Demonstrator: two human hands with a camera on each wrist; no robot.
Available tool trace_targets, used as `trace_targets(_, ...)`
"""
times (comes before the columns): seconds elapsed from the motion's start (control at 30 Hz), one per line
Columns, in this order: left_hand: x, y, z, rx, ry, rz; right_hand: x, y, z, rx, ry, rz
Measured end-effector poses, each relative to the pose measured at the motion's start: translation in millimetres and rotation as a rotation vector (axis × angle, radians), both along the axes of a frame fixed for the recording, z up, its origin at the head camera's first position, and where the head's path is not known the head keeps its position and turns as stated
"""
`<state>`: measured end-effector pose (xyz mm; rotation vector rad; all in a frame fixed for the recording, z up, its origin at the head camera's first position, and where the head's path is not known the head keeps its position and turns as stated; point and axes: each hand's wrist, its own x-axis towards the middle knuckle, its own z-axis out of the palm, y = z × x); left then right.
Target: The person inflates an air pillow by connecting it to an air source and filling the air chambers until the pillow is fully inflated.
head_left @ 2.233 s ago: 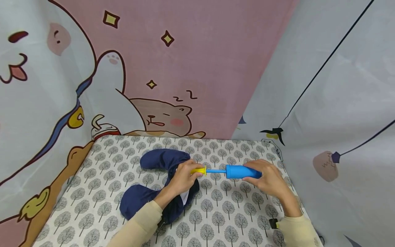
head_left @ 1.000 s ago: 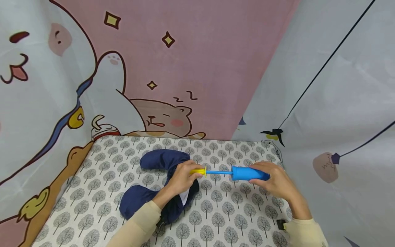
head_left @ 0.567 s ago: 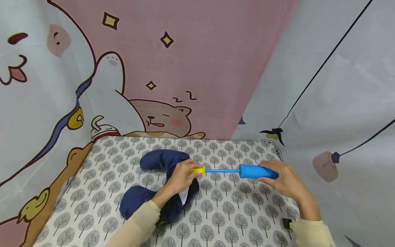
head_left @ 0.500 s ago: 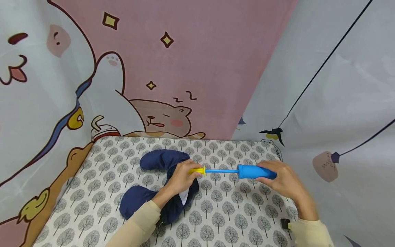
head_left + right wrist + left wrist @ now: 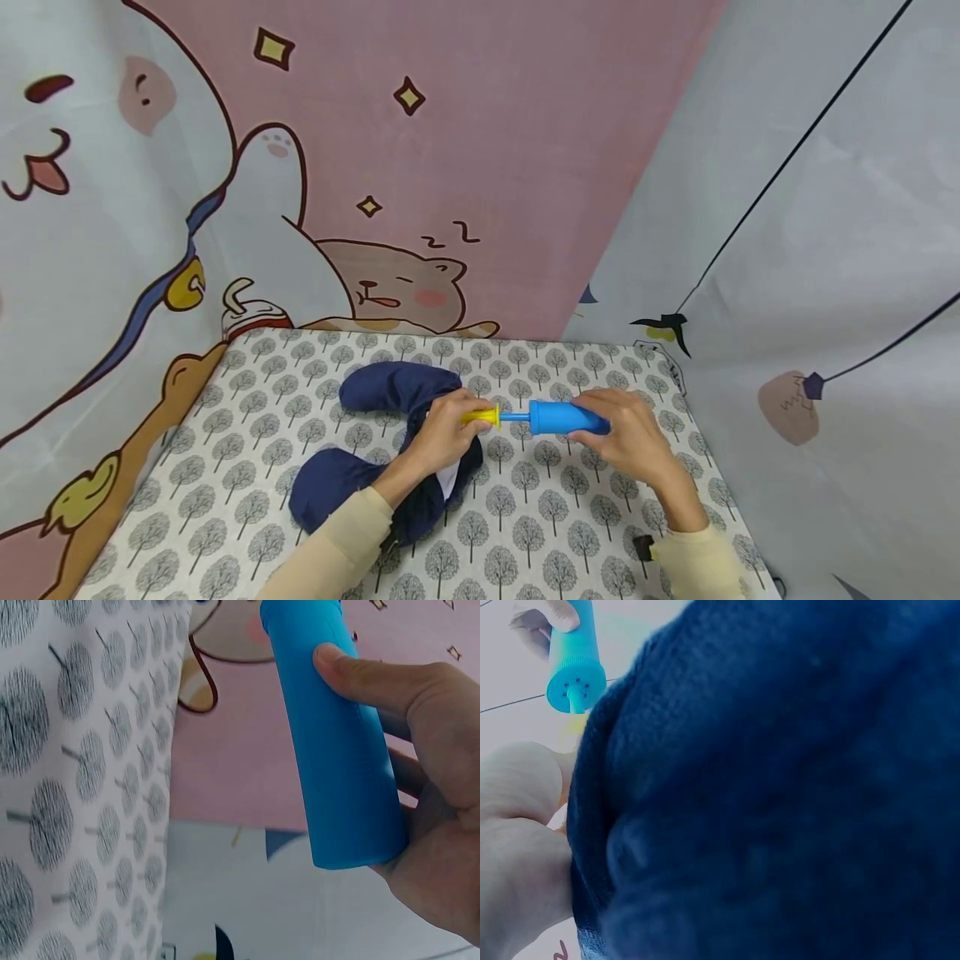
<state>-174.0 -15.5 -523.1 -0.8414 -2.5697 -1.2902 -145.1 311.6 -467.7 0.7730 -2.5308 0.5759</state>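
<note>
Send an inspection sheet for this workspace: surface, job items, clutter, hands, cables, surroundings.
Surface: white cloth with grey tree print.
Job items: hand pump, blue rod partly exposed; navy U-shaped pillow on the cloth.
Clutter: small black item beside the right sleeve, unclear.
Hands: left hand grips the yellow handle; right hand grips the blue barrel.
Cables: nothing clearly seen; dark bit at near right edge too small to tell.
Surroundings: cartoon-print backdrop behind and at both sides.
</note>
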Motion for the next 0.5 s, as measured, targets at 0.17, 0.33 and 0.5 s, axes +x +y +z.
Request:
trace_targets(0.17, -0.3, 0.9, -1.1, 0.007, 0.016, -0.003, -2.1, -21.4, -5.2, 0.008, 0.008, -0.009)
trace_targets(0.33, -0.6, 1.1, -2.2, 0.006, 0.024, -0.016, -2.5, -35.0, -10.5, 0.025, -0.012, -0.022)
trace_targets(0.5, -0.3, -1.0, 0.7, -0.007, 0.02, -0.042, -0.3, -32.6, -12.8, 0.015, -0.081, -0.022)
